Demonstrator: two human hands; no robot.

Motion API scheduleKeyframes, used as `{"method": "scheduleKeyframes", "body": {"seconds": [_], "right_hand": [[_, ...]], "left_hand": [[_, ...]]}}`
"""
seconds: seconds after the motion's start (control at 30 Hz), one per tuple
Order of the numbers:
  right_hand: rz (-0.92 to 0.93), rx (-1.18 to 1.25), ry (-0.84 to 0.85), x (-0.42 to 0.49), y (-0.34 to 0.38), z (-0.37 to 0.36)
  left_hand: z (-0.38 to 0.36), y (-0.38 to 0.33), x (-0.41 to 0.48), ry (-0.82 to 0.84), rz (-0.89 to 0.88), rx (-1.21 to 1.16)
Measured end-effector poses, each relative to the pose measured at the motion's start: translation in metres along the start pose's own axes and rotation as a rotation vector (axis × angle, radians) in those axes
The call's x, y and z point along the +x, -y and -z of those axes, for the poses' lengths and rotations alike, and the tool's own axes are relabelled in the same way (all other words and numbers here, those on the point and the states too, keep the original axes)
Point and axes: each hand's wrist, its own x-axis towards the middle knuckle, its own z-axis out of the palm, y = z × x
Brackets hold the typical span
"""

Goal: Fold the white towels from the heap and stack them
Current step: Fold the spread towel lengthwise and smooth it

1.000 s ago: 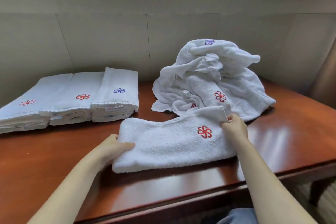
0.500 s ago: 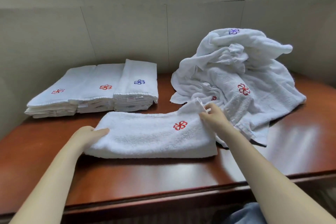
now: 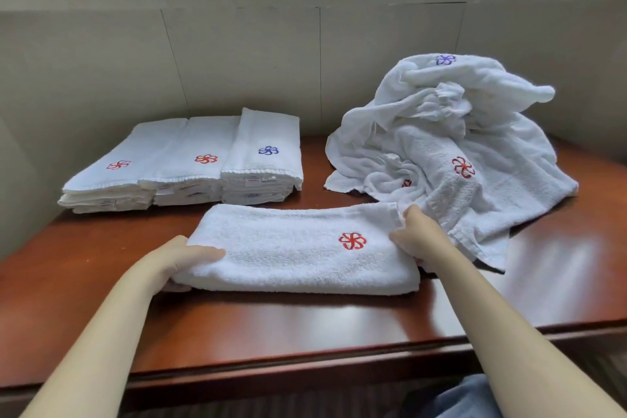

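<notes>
A: What sits far left on the table (image 3: 305,326)?

B: 3 stacks (image 3: 190,163) of folded white towels, side by side against the wall (image 3: 237,61), with their edges touching. The top towels of the 2 on the left carry a red flower mark. The 3rd, on the right, has a blue one.

A: And the left hand (image 3: 176,258)?

B: It grips the left end of the folded towel (image 3: 291,258). The thumb lies flat on top and the other fingers are tucked beneath the end, out of sight.

A: Where does that towel lie?

B: Flat on the table, in front of the stacks and apart from them, its long side running left to right. A red emblem (image 3: 352,241) shows on top toward its right end.

A: The right hand (image 3: 419,236)?

B: It holds the towel's right end, thumb on the top surface near the emblem, fingers curled at the far right corner. I cannot tell how far they reach under.

A: Beyond it?

B: The heap (image 3: 475,146) of unfolded white towels, piled high at the right rear of the table, just behind that hand. It shows 1 blue mark at its peak, 1 red on its front slope, and part of another red lower down.
</notes>
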Motion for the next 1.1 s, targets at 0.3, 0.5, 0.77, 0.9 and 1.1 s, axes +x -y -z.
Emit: {"method": "scheduleKeyframes", "body": {"seconds": [0.3, 0.5, 0.77, 0.9, 1.1], "right_hand": [[0.522, -0.432, -0.068, -0.014, 0.053, -0.037], [0.527, -0.433, 0.048, -0.029, 0.073, -0.061], [0.501, -0.131, 0.671, -0.048, 0.087, -0.041], [0.465, -0.03, 0.553, -0.049, 0.106, -0.053], [0.44, 0.2, 0.368, -0.024, 0.172, -0.1]], "left_hand": [[0.039, 0.012, 0.001, -0.293, -0.094, -0.452], [0.037, 0.034, 0.012, -0.413, 0.044, -0.77], [0.011, 0.028, 0.006, -0.202, 0.041, -0.575], [0.018, 0.03, -0.002, -0.144, 0.021, -0.513], [0.024, 0.036, -0.009, -0.006, -0.195, -0.76]]}}
